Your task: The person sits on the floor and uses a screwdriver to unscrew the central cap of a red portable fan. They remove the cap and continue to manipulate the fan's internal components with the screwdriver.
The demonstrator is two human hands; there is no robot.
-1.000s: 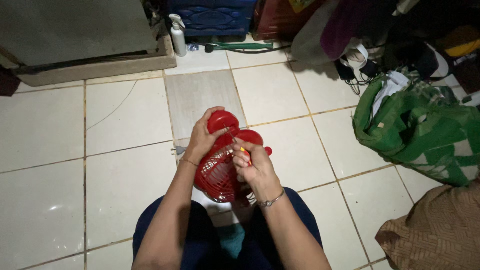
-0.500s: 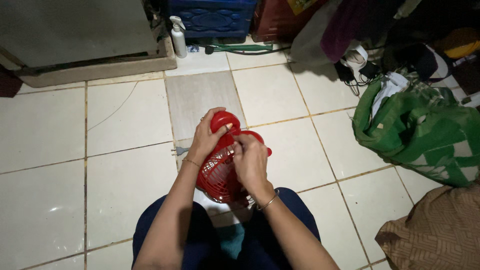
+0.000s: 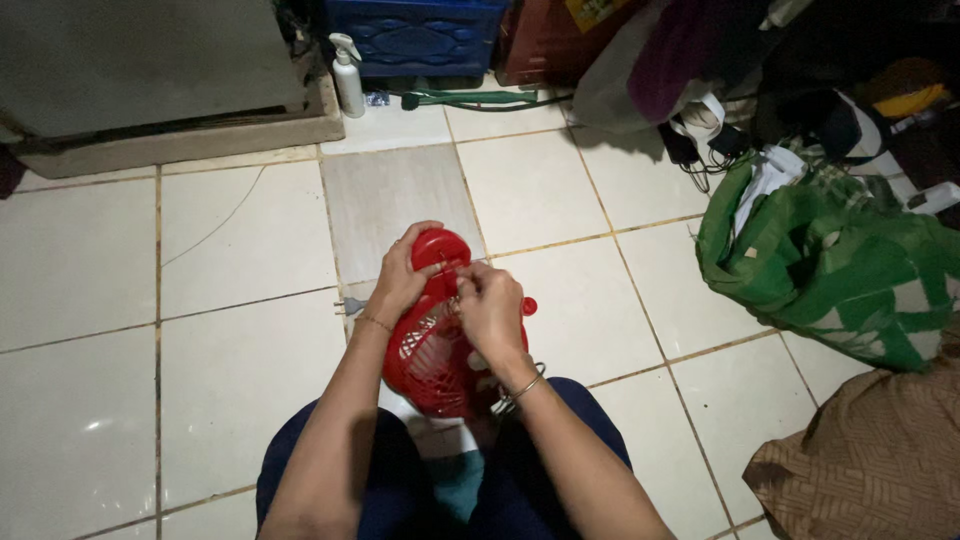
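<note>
A small red plastic fan (image 3: pixel 432 355) with a grille rests on the white tiled floor (image 3: pixel 230 390) in front of my knees. My left hand (image 3: pixel 400 282) wraps around its left side near the round red base (image 3: pixel 437 247). My right hand (image 3: pixel 490 308) lies over the top of the fan, fingers pinched at the joint between base and grille. Whatever the fingertips pinch is too small to make out. A small red knob (image 3: pixel 528 306) sticks out beside my right hand. A plug's prongs (image 3: pixel 347 305) show just left of my left hand.
A green cloth bag (image 3: pixel 840 260) and a brown patterned bundle (image 3: pixel 870 460) lie to the right. Along the far wall stand a white spray bottle (image 3: pixel 347 75), a blue crate (image 3: pixel 415 35), a green hose (image 3: pixel 480 98) and a grey appliance on a base (image 3: pixel 150 70).
My right hand has slid from the fan's right side up to its top, meeting the left hand's fingers. The orange-tipped thing it held earlier is out of sight.
</note>
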